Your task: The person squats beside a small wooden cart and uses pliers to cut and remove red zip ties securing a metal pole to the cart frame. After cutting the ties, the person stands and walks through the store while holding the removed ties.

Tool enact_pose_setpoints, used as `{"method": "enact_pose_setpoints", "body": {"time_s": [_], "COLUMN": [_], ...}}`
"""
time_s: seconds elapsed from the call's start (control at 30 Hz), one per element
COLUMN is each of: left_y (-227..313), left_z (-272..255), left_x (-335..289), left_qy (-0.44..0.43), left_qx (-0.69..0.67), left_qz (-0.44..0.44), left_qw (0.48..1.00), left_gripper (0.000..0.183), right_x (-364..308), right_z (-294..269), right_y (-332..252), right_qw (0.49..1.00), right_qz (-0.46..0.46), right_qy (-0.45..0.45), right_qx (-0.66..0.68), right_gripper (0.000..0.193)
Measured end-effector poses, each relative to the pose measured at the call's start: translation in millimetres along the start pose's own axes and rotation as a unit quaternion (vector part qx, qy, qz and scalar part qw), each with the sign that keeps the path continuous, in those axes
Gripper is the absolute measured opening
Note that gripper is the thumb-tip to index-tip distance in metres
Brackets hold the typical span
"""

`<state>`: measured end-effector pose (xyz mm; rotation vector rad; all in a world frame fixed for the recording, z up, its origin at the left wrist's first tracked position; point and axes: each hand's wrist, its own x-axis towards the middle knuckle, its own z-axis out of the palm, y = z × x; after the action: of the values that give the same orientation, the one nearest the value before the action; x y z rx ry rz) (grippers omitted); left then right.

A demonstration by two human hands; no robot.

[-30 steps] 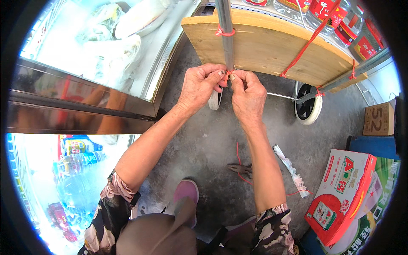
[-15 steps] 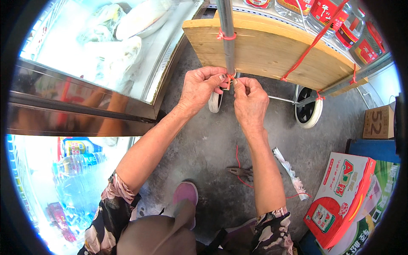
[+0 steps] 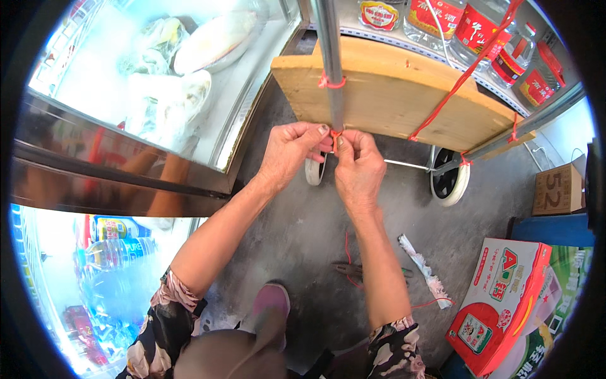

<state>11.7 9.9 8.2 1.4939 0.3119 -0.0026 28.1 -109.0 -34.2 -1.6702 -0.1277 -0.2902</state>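
A grey metal pole (image 3: pixel 332 76) runs down against a wooden board (image 3: pixel 398 91). Around the pole's lower part is a red cord (image 3: pixel 336 136), and the fingers of both my hands meet there. My left hand (image 3: pixel 290 151) pinches the cord from the left, thumb against the fingers. From the other side, my right hand (image 3: pixel 361 167) has its thumb and forefinger closed on the cord. The exact ends between the fingertips are too small to make out. Higher on the pole sits another red tie (image 3: pixel 329 81), and more red cord (image 3: pixel 451 104) stretches across the board.
White-rimmed wheels (image 3: pixel 451 177) stand under the board. Pliers (image 3: pixel 348 269) and a crumpled white strip (image 3: pixel 424 271) lie on the grey floor. A glass-topped freezer (image 3: pixel 120 174) borders the left. At right are a red-and-white carton (image 3: pixel 499 303) and a cardboard box (image 3: pixel 558 189). Bottles (image 3: pixel 473 31) line a shelf behind.
The view has shifted slightly, with the pole and board sitting a little differently in it. Both hands stay at the cord, fingertips now closer together.
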Motion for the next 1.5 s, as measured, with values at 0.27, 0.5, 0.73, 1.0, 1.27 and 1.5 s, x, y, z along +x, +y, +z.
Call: {"method": "enact_pose_setpoints", "body": {"time_s": [0.27,0.5,0.73,1.0,1.27,1.5], "left_y": [1,-26,-65,-55,-32,-18], "left_z": [3,12,12,-3,1,-3], "left_x": [2,-14,-54,-33,-18,-15], "left_qy": [-0.001,-0.069,-0.370,0.055,0.093,0.147], "left_qx": [0.024,0.215,0.538,0.166,0.082,0.023], "left_qz": [-0.027,0.172,0.305,0.143,0.159,0.213], "left_qw": [0.999,0.959,0.693,0.974,0.979,0.966], "left_gripper": [0.012,0.007,0.012,0.014,0.017,0.016], "right_x": [1,11,18,-1,-3,-14], "right_z": [-7,-17,-32,-17,-17,-38], "right_y": [-1,-5,-1,-32,-24,-20], "right_qw": [0.998,0.982,0.981,0.956,0.940,0.962], "right_qz": [-0.040,0.132,0.154,-0.181,-0.119,0.165], "right_qy": [-0.023,-0.098,-0.115,0.024,0.044,0.166], "right_qx": [-0.040,0.088,0.006,-0.229,-0.315,0.140], "right_gripper": [0.006,0.016,0.021,0.025,0.010,0.018]}}
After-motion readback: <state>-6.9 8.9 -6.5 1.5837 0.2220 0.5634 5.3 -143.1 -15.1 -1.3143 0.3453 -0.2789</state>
